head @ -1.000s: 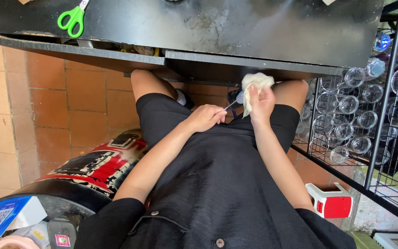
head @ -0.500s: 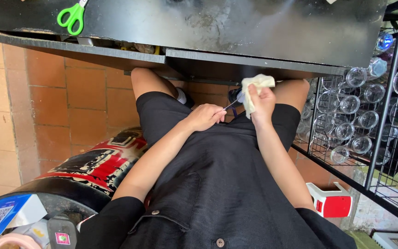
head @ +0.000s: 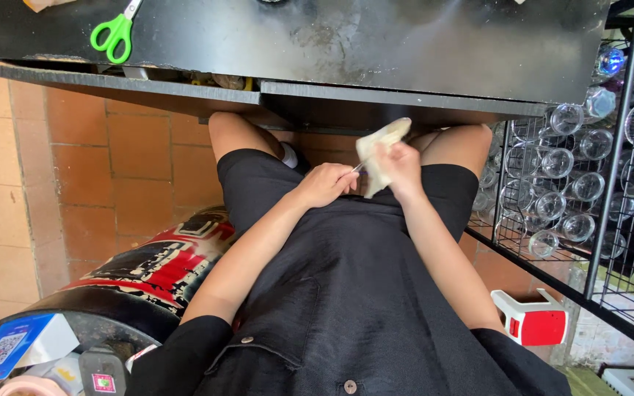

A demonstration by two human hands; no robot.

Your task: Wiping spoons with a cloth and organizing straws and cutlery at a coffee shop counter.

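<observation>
1. Green-handled scissors (head: 114,35) lay at the far left of the black table (head: 405,44), where they were a second earlier.
2. The left hand (head: 326,184) rested on the lap, fingers closed on a thin metal tool (head: 359,167), its tip against the cloth.
3. The right hand (head: 399,166) gripped a pale cloth (head: 377,150) under the table edge; the cloth had turned, its top now pointing right.
4. Clear glasses (head: 566,154) sat in the wire rack (head: 618,147) on the right.

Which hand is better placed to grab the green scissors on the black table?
Left, probably. The green scissors lie far left; left hand is on that side, though pinching a thin tool. Right hand grips the cloth.
</observation>
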